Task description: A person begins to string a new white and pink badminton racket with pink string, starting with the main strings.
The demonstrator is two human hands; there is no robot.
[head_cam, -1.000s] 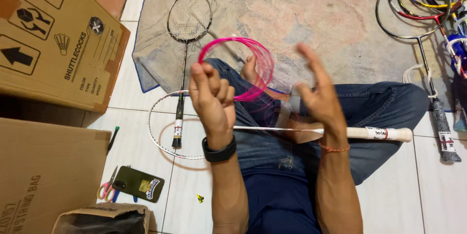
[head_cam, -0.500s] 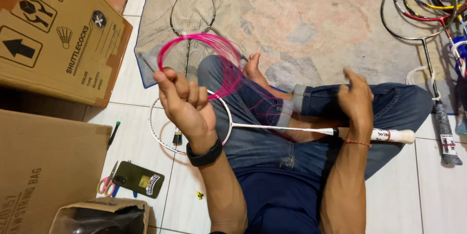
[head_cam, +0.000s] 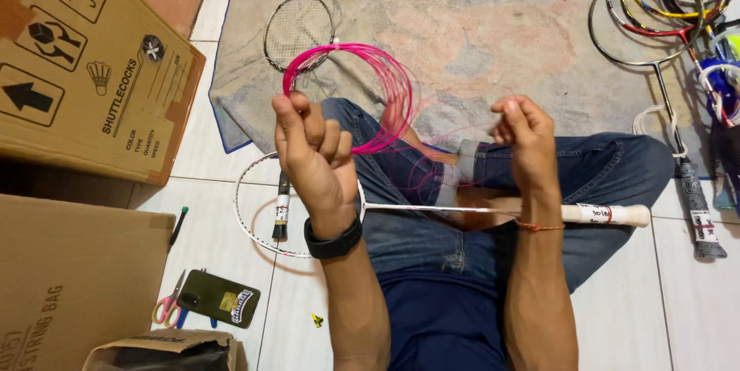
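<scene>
My left hand (head_cam: 312,151) is raised in a fist, gripping a coil of pink racket string (head_cam: 378,82) that loops up and to the right of it. A thin pink strand runs from the coil to my right hand (head_cam: 524,136), which pinches it between fingertips. Below both hands a white unstrung racket (head_cam: 478,209) lies across my crossed legs in blue jeans (head_cam: 617,163), its head to the left and its white grip to the right. A black band is on my left wrist, a thin orange cord on the right.
Cardboard boxes (head_cam: 85,55) stand at left. A strung black racket (head_cam: 297,28) lies on the mat (head_cam: 478,24). Several racket frames (head_cam: 663,9) pile at top right. Scissors (head_cam: 169,305), a phone (head_cam: 218,299) and a pen (head_cam: 178,226) lie on the tiles.
My right hand rose from the racket shaft and closed on the pink strand. My left hand lifted the coil higher and toward the middle.
</scene>
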